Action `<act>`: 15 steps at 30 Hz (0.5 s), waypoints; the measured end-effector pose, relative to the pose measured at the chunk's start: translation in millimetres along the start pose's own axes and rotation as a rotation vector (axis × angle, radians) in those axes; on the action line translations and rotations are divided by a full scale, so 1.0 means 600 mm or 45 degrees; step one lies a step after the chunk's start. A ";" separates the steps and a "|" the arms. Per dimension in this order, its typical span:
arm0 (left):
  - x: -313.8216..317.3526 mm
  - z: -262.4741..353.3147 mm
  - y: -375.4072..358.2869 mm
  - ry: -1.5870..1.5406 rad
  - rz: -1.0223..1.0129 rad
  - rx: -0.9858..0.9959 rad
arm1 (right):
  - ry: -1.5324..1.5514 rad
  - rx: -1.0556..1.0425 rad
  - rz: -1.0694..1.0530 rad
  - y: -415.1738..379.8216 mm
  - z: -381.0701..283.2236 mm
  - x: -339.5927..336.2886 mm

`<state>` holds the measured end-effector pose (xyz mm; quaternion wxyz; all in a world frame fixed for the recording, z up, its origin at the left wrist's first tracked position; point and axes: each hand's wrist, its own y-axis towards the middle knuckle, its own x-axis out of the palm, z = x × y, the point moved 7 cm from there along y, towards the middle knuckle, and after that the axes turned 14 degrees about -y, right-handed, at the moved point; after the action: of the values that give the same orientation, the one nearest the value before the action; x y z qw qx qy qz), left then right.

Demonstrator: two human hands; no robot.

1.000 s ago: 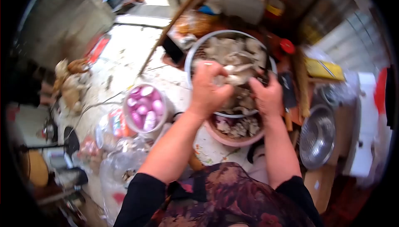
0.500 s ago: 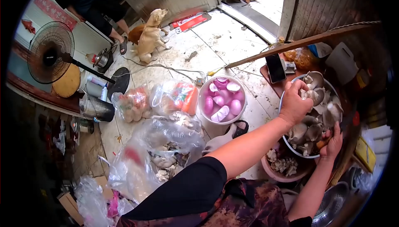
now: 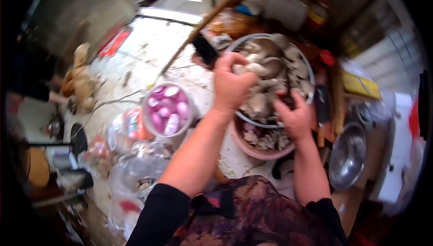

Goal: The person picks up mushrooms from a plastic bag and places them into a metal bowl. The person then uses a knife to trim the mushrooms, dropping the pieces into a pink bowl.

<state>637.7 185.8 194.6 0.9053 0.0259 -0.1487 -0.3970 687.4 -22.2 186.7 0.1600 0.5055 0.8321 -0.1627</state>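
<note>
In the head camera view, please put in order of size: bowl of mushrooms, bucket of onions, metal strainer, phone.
Largest to smallest, as they look:
1. Bowl of mushrooms
2. Bucket of onions and metal strainer, too alike to rank
3. Phone

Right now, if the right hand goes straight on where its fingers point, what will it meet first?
Most likely the right hand would meet the grey mushrooms in the pale-rimmed basin; its fingertips look very near them, but the depth is unclear.
</note>
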 end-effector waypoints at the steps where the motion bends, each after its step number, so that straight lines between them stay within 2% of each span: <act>1: 0.006 -0.002 -0.005 -0.069 -0.018 -0.058 | 0.015 -0.064 -0.034 -0.009 -0.006 0.004; 3: 0.022 -0.002 -0.014 -0.264 -0.067 -0.226 | 0.099 -0.068 -0.044 -0.015 -0.003 0.007; 5: 0.028 0.007 -0.012 -0.212 -0.126 -0.125 | 0.024 -0.127 -0.013 -0.016 0.001 -0.002; 11: 0.042 0.006 -0.014 -0.203 -0.227 -0.120 | -0.064 -0.092 -0.118 -0.031 0.011 -0.016; 15: 0.053 0.009 -0.017 -0.292 -0.212 -0.163 | -0.081 -0.134 -0.092 -0.032 0.023 -0.019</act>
<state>649.4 156.1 205.7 0.8461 -0.0650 -0.2228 -0.4798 676.8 -45.7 181.3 0.2066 0.4605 0.8518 -0.1403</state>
